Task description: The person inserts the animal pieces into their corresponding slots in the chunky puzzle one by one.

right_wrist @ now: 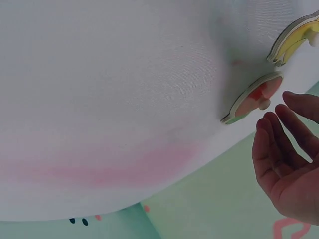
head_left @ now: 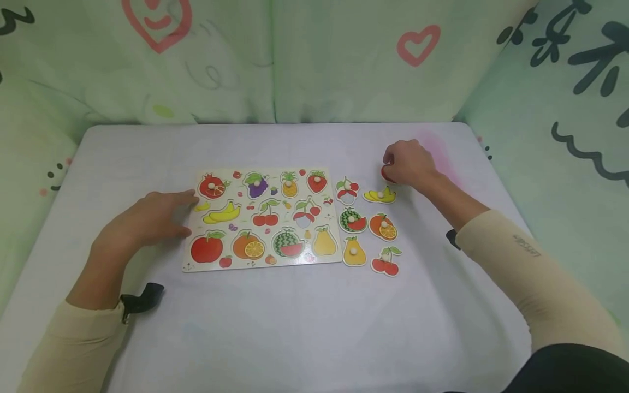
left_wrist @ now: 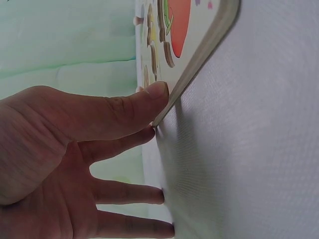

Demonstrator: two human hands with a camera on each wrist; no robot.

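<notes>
My left hand (head_left: 152, 218) touches the left edge of a white fruit puzzle board (head_left: 250, 218), fingers spread; the thumb (left_wrist: 158, 90) rests at its edge. At the far right, my right hand (head_left: 410, 164) reaches down over a red apple piece (head_left: 385, 173), mostly covered by the hand in the head view. In the right wrist view the apple piece (right_wrist: 249, 102) lies on the table, and the loosely bent fingers are close to its knob with a small gap. Knobbed pomegranate (head_left: 212, 186), grape (head_left: 256, 185), pineapple (head_left: 289, 188) and strawberry (head_left: 316, 182) pieces sit in the board.
Loose pieces lie right of the board: banana (head_left: 380, 195), red-and-white fruit (head_left: 347, 191), watermelon (head_left: 352, 221), orange (head_left: 383, 227), pear (head_left: 354, 252) and cherry (head_left: 386, 262). A white cloth (head_left: 295, 327) covers the table. Green curtains (head_left: 314, 65) hang behind it.
</notes>
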